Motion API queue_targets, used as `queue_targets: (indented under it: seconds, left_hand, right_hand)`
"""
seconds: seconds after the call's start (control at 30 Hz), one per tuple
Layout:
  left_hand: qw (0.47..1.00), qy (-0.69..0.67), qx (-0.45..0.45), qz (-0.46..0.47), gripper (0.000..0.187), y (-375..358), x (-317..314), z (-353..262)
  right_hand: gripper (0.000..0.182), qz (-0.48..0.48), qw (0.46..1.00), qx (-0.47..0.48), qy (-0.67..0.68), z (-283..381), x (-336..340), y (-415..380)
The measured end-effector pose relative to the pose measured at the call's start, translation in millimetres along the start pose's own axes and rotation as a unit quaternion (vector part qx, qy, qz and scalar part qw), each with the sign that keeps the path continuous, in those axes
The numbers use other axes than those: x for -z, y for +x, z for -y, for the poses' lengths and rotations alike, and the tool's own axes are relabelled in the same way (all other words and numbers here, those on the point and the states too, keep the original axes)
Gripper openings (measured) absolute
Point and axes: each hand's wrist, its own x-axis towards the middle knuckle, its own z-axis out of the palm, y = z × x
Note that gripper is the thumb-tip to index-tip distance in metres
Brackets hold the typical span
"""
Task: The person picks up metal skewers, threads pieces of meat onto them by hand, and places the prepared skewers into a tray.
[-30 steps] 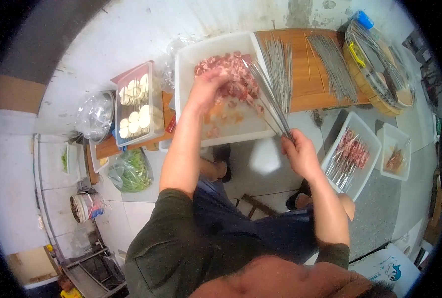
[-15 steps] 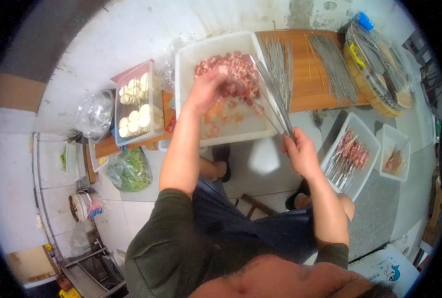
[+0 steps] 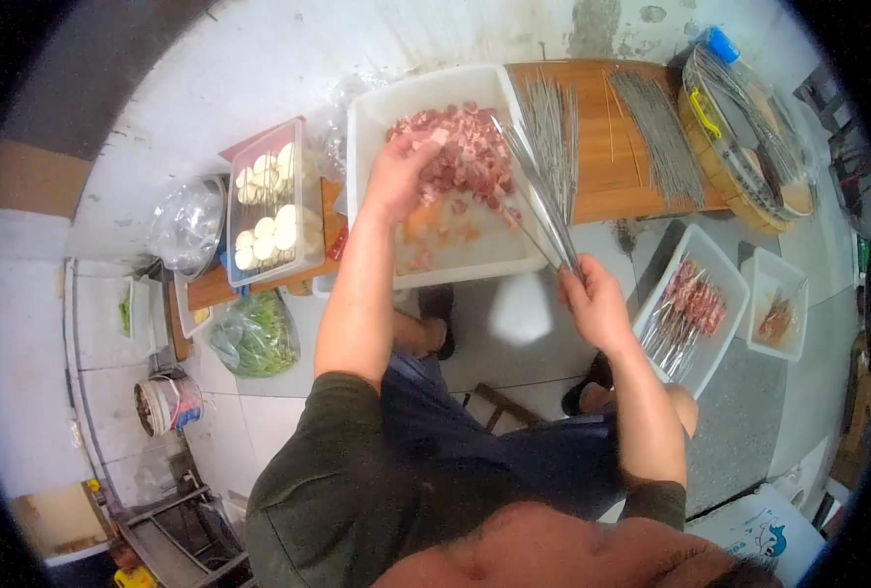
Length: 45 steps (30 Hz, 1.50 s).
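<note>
A white plastic tub (image 3: 362,108) holds a heap of raw meat chunks (image 3: 470,157), reddish and pale. Over the heap's left side is my left hand (image 3: 396,181), its fingers closed around a pale piece of meat (image 3: 438,138); the fingertips are partly hidden. At the tub's near right corner, my right hand (image 3: 592,299) grips a bundle of metal skewers (image 3: 545,196) by their near ends. They point up and left across the tub's right wall, and one thin skewer slants apart from the rest toward the meat.
Loose skewers (image 3: 656,132) lie on the wooden table (image 3: 597,181), beside a round basket (image 3: 749,201). Lower right, a white bin (image 3: 727,338) holds skewered meat, beside a smaller bin (image 3: 793,338). At left are a container of white slices (image 3: 303,235) and bagged greens (image 3: 259,333).
My left hand has shifted slightly left and down over the meat, and the pale piece at its fingers shows more. My right hand with the skewers has barely moved.
</note>
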Motion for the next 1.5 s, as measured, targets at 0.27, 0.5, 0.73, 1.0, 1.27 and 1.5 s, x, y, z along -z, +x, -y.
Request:
queue_targets:
  seconds: [0.27, 0.5, 0.73, 1.0, 1.27, 1.5]
  left_hand:
    - [0.975, 0.202, -0.062, -0.071, 0.029, 7, 12, 7]
    - [0.974, 0.222, -0.017, -0.049, 0.029, 3, 5, 2]
    - [0.983, 0.172, -0.043, -0.038, 0.022, 2, 2, 1]
    - [0.914, 0.375, -0.130, -0.087, 0.021, 4, 2, 10]
    - [0.914, 0.331, -0.203, -0.119, 0.024, 13, 10, 21]
    - [0.993, -0.103, -0.008, -0.056, 0.029, 11, 19, 13]
  right_hand:
    - [0.020, -0.014, 1.000, 0.011, -0.023, 8, 10, -2]
    - [0.021, -0.018, 0.999, 0.027, -0.027, 4, 6, 0]
    - [0.021, -0.009, 0.999, 0.030, -0.044, 3, 6, -1]
    - [0.018, 0.006, 0.999, 0.015, -0.042, 6, 2, -1]
    - [0.018, -0.007, 1.000, 0.006, -0.021, 0, 0, 1]
    - [0.018, 0.010, 1.000, -0.008, 0.021, 2, 0, -3]
